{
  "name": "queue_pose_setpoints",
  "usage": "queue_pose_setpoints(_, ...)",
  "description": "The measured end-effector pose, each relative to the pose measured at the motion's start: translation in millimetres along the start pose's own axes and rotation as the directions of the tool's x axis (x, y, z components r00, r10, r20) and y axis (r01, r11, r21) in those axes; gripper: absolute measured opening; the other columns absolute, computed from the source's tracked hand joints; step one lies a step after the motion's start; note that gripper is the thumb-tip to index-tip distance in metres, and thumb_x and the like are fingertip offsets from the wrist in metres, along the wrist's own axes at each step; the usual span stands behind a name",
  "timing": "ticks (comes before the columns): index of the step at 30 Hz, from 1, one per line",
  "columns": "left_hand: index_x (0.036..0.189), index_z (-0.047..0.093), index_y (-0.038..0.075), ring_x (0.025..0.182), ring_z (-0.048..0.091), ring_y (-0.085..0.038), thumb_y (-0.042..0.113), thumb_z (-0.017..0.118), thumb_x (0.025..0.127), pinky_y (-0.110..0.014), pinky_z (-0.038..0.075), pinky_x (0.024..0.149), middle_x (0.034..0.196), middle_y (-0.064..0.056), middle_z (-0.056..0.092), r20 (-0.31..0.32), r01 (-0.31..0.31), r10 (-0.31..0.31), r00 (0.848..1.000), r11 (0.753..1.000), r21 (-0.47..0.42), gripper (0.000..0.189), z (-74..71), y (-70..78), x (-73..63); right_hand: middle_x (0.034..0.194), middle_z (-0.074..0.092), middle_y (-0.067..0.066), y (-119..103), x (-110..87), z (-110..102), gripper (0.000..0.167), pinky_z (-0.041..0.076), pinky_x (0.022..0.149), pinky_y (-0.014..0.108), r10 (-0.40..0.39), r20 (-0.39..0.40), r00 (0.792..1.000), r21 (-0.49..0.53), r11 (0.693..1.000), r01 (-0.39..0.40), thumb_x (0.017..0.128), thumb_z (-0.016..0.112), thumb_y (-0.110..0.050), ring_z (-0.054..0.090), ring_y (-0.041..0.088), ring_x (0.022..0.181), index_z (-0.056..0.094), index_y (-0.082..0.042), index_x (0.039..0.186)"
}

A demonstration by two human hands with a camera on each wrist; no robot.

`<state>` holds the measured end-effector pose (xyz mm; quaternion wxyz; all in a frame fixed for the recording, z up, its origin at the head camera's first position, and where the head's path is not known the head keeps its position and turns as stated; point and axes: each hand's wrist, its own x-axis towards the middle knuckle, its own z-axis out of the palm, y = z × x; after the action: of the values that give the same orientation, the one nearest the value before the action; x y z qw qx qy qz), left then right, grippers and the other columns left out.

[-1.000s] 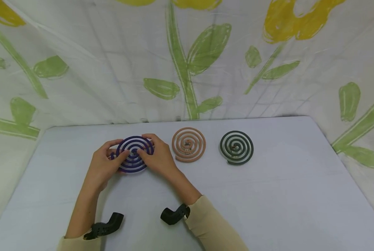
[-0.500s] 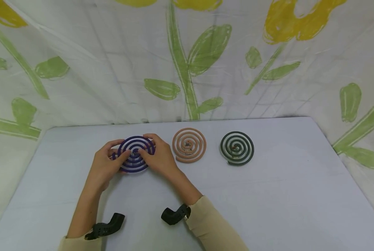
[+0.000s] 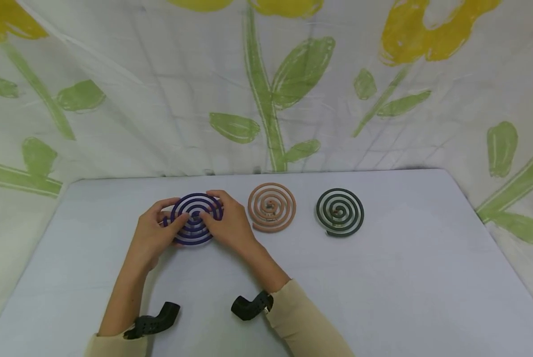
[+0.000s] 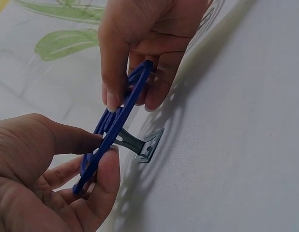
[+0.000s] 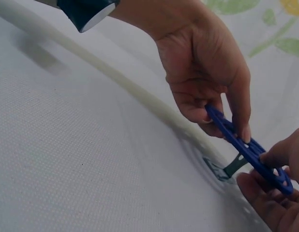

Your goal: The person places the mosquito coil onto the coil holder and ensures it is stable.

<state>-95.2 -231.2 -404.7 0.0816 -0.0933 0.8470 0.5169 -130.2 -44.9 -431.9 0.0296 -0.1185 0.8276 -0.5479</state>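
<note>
A dark blue mosquito coil [image 3: 196,214] is held off the tabletop at the left by both hands. My left hand [image 3: 152,234] pinches its left side, thumb on the face toward me and fingers behind. On the opposite side my right hand [image 3: 232,224] pinches it the same way, its thumb near the centre. A small metal stand [image 4: 147,147] sits behind the coil in the left wrist view, its arm reaching to the coil's middle. Whether the stand's tip is fixed in the coil is hidden.
An orange mosquito coil [image 3: 272,229] lies right of my right hand, with metal showing at its centre. Farther right is a dark green mosquito coil [image 3: 340,234]. The white table [image 3: 405,277] ends at a flower-patterned curtain [image 3: 168,99].
The view has shifted slightly, so everything sits a little farther right in the picture. Both hands keep their hold on the blue mosquito coil, with hardly any movement.
</note>
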Motion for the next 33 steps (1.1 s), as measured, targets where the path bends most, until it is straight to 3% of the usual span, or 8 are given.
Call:
queue_pose_setpoints(17,0.159,0.044,0.009,0.083,0.065,-0.005,0.026,0.066,0.106,-0.030,0.063,0.058,0.131,-0.028,0.063,-0.037,-0.008,0.009,0.999,1.000,0.009,0.060,1.7,-0.7,0.9,0.102,0.074,0.010,0.9,-2.0,-1.1,0.047,0.053,0.081,0.020,-0.003,0.002,1.000,0.013,1.000,0.003,0.094,0.077,-0.020,0.067,0.014,0.090,0.064,-0.013,0.140)
queue_pose_setpoints(23,0.159,0.044,0.009,0.083,0.065,-0.006,0.025,0.066,0.106,-0.029,0.064,0.059,0.130,-0.027,0.063,-0.043,-0.007,0.007,0.999,1.000,0.013,0.060,1.6,-1.9,1.4,0.104,0.075,0.011,0.9,-1.9,-0.5,0.048,0.053,0.081,0.021,-0.013,0.006,1.000,0.020,1.000,0.013,0.095,0.076,-0.019,0.069,0.018,0.092,0.064,-0.012,0.141)
queue_pose_setpoints(33,0.160,0.044,0.009,0.083,0.065,-0.006,0.024,0.066,0.106,-0.029,0.064,0.058,0.131,-0.028,0.063,-0.049,-0.012,0.013,0.999,1.000,0.017,0.060,2.6,-0.2,0.9,0.105,0.075,0.009,1.9,-1.6,-0.6,0.048,0.054,0.083,0.020,-0.014,-0.001,1.000,-0.004,1.000,0.014,0.096,0.076,-0.021,0.069,0.013,0.093,0.064,-0.014,0.141)
